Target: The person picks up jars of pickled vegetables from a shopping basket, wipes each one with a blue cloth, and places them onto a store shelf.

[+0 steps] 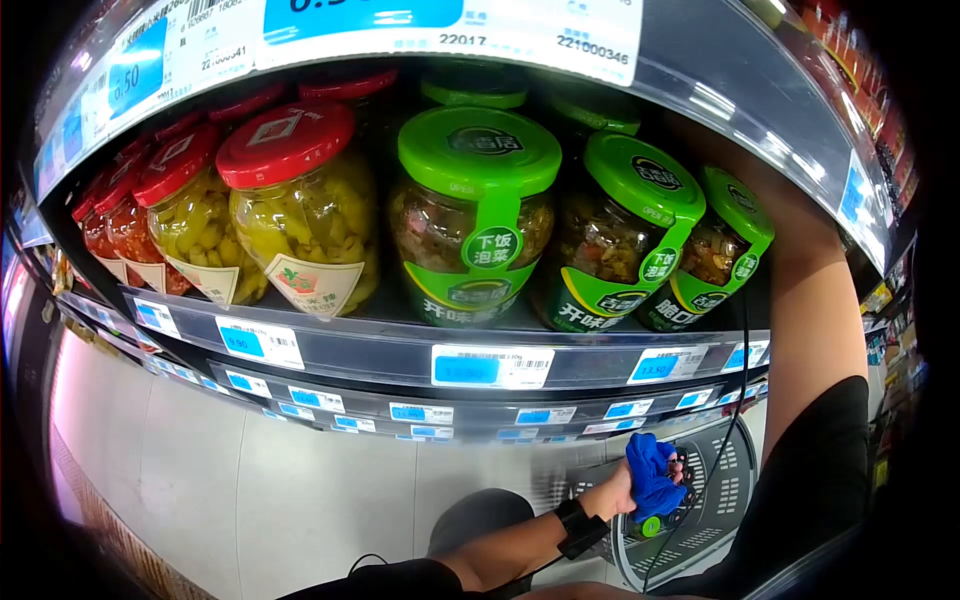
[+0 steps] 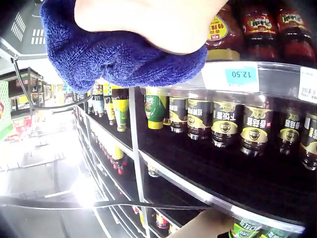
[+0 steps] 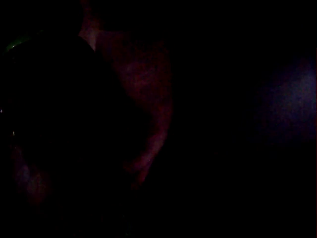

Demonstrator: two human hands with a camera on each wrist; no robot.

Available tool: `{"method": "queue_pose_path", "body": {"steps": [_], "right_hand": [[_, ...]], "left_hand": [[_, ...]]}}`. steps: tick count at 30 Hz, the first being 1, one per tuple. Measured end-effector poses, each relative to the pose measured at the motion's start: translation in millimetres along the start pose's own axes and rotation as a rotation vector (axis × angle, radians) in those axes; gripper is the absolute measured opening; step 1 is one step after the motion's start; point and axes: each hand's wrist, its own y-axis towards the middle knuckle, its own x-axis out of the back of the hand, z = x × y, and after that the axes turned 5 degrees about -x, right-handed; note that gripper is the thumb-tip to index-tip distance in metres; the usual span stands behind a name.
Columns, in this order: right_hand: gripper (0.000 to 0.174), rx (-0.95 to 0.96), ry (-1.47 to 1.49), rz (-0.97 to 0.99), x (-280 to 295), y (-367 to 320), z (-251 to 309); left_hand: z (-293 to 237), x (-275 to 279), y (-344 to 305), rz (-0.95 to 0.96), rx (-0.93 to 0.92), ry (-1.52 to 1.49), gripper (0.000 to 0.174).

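Note:
My left hand (image 1: 614, 491) grips a bunched blue cloth (image 1: 653, 476) above a grey basket (image 1: 725, 490). In the left wrist view the same cloth (image 2: 119, 62) bulges out under the hand (image 2: 148, 20). A green-lidded jar (image 1: 651, 526) shows in the basket below. My right arm reaches deep into the shelf, past a row of pickle jars (image 1: 737, 225) with green lids. Only a dim outline of the right hand (image 3: 146, 89) shows in the dark right wrist view, near a green edge (image 3: 19, 43); I cannot tell what it holds.
Red-lidded jars of yellow peppers (image 1: 305, 200) stand to the left of the green-lidded jars (image 1: 475, 215). A shelf with price tags (image 1: 450, 25) hangs close overhead. Below runs the shelf's front edge (image 1: 400, 362). A thin black cable (image 1: 742, 390) hangs beside the right arm.

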Motion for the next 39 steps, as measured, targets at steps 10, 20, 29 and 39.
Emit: {"method": "queue_pose_path", "body": {"steps": [10,20,29,39], "right_hand": [[0.085,0.002,0.095,0.018,3.6,-7.4,-12.3],[0.088,0.135,0.336,0.196,18.3,-41.5,-23.7],[0.122,0.060,-0.338,0.051,-27.6,-113.4,13.7],[0.045,-0.044,-0.319,-0.010,46.1,-14.6,-12.7]], "left_hand": [[-8.6,-7.1,-3.0,0.017,0.002,-0.002,0.046],[-7.4,-9.4,8.7,0.065,-0.059,0.098,0.040],[-2.9,-36.1,1.7,-0.139,0.059,0.042,0.038],[-14.9,-8.5,-1.6,0.020,0.027,0.067,0.043]]}}
